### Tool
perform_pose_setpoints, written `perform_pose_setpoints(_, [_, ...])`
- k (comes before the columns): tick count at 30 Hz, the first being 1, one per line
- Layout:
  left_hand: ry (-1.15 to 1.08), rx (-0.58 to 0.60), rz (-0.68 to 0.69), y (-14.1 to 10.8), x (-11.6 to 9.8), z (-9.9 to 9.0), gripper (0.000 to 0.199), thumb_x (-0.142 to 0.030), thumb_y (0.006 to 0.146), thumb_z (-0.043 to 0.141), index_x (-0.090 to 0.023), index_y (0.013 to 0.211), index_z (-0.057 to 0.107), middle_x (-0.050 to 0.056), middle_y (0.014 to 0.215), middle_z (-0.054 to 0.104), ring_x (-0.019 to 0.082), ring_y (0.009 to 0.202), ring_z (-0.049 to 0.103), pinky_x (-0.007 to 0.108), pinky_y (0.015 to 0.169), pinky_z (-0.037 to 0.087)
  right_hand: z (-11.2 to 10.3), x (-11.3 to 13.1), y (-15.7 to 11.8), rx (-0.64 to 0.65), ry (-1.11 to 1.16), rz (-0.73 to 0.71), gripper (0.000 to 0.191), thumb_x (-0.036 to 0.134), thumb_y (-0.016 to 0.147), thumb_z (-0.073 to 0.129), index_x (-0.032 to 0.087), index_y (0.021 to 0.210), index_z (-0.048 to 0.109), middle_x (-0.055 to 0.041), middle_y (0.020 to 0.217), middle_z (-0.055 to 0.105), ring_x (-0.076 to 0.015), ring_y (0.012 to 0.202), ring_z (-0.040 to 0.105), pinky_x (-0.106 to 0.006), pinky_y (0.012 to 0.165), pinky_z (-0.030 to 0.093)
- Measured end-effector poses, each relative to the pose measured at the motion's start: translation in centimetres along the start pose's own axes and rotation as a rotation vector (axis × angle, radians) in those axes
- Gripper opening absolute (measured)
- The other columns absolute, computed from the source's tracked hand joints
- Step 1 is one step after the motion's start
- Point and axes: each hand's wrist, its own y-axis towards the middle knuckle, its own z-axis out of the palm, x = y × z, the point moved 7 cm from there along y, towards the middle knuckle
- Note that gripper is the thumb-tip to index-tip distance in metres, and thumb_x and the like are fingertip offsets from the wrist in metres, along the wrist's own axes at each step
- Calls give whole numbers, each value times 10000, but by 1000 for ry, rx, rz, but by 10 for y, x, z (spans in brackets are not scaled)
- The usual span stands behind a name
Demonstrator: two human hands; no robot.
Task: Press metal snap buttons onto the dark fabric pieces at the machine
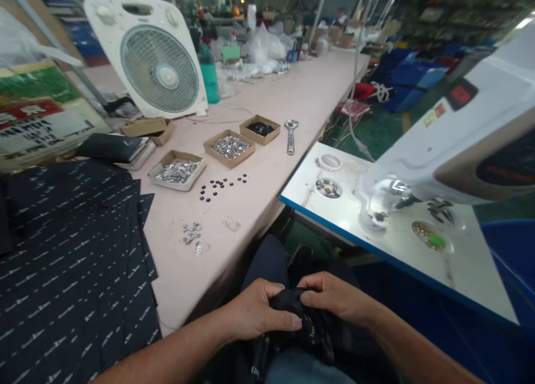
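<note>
Over my lap, my left hand (261, 311) and my right hand (330, 296) both grip a black piece of fabric (288, 301), thumbs on top. Small light lettering shows on the cloth, and its lower folds hang between my knees. My fingertips under the fabric are hidden. To the left on the table lies a stack of black printed fabric (75, 261). Small silver snap parts (192, 233) lie loose near the table edge, with several black caps (215, 186) scattered behind them.
Cardboard trays of silver parts (178, 172) and black parts (276, 139) stand on the table, near an adjustable wrench (291, 136). A white box fan (146, 55) is behind them. At right, a white press machine (451, 127) stands over a blue-edged worktop (334, 225) with inset cups.
</note>
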Motion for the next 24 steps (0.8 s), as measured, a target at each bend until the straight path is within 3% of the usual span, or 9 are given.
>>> perform_pose_setpoints(4, [156, -125, 241, 2, -12, -8, 247, -351, 661, 836, -149, 757, 732, 34, 947, 583, 163, 876, 558, 264, 781, 423, -9, -3, 9, -17, -123, 16, 482, 613, 792, 708, 131, 805, 701, 0, 687, 590, -136, 644, 503, -257, 612, 378])
perform_pose_setpoints(6, [199, -184, 287, 3, -13, -11, 199, -331, 674, 817, -161, 745, 740, 54, 1040, 596, 197, 978, 575, 289, 863, 435, -15, -6, 13, -40, -135, 52, 514, 650, 784, 692, 137, 762, 664, 12, 650, 557, -128, 605, 476, -258, 581, 353])
perform_pose_setpoints(9, [234, -259, 322, 4, -14, -16, 161, -304, 668, 809, -173, 727, 736, 71, 1129, 610, 238, 1094, 569, 329, 966, 422, -25, -2, 21, -33, -176, 67, 526, 651, 768, 696, 135, 868, 696, -15, 732, 631, -157, 662, 553, -279, 638, 417])
perform_pose_setpoints(12, [184, -242, 338, 5, -13, -14, 180, -314, 645, 824, -176, 716, 733, 74, 1155, 637, 246, 1089, 593, 328, 961, 434, -37, 26, 34, -98, -302, 1, 484, 539, 737, 741, 133, 998, 718, -51, 837, 693, -201, 780, 624, -313, 735, 472])
perform_pose_setpoints(15, [131, -122, 300, 8, -5, -4, 262, -384, 636, 827, -169, 627, 680, 29, 834, 641, 185, 807, 602, 280, 740, 458, -38, 78, 51, -273, -479, -127, 324, 387, 785, 678, 146, 998, 713, -47, 829, 700, -191, 762, 620, -308, 722, 467])
perform_pose_setpoints(17, [130, -30, 225, 11, 7, 3, 336, -460, 628, 827, -168, 601, 661, -12, 653, 549, 141, 640, 519, 258, 601, 404, -18, 118, 66, -339, -611, -265, 248, 326, 841, 611, 160, 994, 716, -31, 833, 700, -169, 739, 604, -295, 716, 450])
perform_pose_setpoints(20, [140, 38, 133, 14, 26, 8, 436, -578, 583, 838, -170, 629, 692, -28, 614, 521, 121, 576, 465, 249, 535, 352, 34, 163, 101, -287, -734, -472, 216, 283, 884, 584, 180, 1002, 733, -5, 807, 691, -146, 736, 596, -267, 708, 429])
perform_pose_setpoints(24, [116, 48, 84, 19, 43, 7, 494, -634, 521, 863, -191, 697, 735, -21, 657, 580, 158, 628, 539, 267, 562, 392, 87, 194, 152, -288, -940, -653, 200, 254, 906, 603, 204, 1033, 749, -29, 967, 730, -153, 864, 627, -263, 777, 421])
